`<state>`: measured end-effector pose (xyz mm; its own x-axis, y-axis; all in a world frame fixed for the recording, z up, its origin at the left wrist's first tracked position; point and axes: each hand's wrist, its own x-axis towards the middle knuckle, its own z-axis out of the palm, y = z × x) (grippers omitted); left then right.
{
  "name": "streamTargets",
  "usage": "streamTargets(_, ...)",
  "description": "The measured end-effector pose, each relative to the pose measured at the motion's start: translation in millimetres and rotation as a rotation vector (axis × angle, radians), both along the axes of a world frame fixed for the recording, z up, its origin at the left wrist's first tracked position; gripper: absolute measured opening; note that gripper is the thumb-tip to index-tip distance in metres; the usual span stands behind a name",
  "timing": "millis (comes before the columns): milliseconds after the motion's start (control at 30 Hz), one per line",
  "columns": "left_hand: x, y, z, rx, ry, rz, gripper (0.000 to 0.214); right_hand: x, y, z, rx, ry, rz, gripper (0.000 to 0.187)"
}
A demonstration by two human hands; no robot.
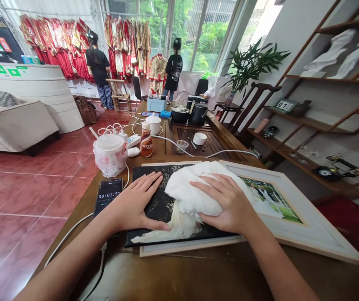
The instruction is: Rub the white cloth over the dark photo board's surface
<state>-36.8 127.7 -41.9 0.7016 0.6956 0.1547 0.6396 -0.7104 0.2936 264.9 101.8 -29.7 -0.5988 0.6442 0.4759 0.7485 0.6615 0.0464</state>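
Observation:
A black picture panel (154, 200) lies on top of a large white-framed photo (295, 209) on a wooden table (198, 276). My left hand (137, 202) rests flat on the panel's left part, fingers spread, holding nothing. My right hand (226, 205) presses down on a crumpled white cloth (192, 188) that covers the middle of the panel; its fingers lie spread over the cloth.
A phone (108, 194) showing a timer lies left of my left hand, with white cables beside it. Behind stand a bagged white cup (110, 154), a brown bottle (146, 140), a tea tray with bowls and kettles (194, 113). Two people stand far off by red garments.

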Motion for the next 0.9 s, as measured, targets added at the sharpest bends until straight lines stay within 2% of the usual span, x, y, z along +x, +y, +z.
streamTargets(233,2,0,2.8,0.002,0.057,-0.009,0.122,-21,-13,2.5,-0.087,0.004,0.216,0.075)
streamTargets(300,3,0,2.9,0.0,0.058,-0.006,0.122,-18,-11,2.6,-0.091,0.003,0.193,0.074)
streamTargets(433,1,1,1.6,-0.004,0.042,0.002,0.119,0,-2,0.6,-0.036,0.009,0.02,0.064)
streamTargets(500,1,1,1.2,-0.007,0.045,0.001,0.119,4,0,-0.2,-0.004,0.012,-0.011,0.062)
streamTargets(733,2,0,1.7,-0.008,0.031,0.005,0.121,-17,-11,2.5,-0.046,0.051,0.2,0.066)
streamTargets(900,1,0,1.9,-0.015,0.026,0.002,0.12,-5,-6,2.2,-0.033,0.043,0.109,0.062)
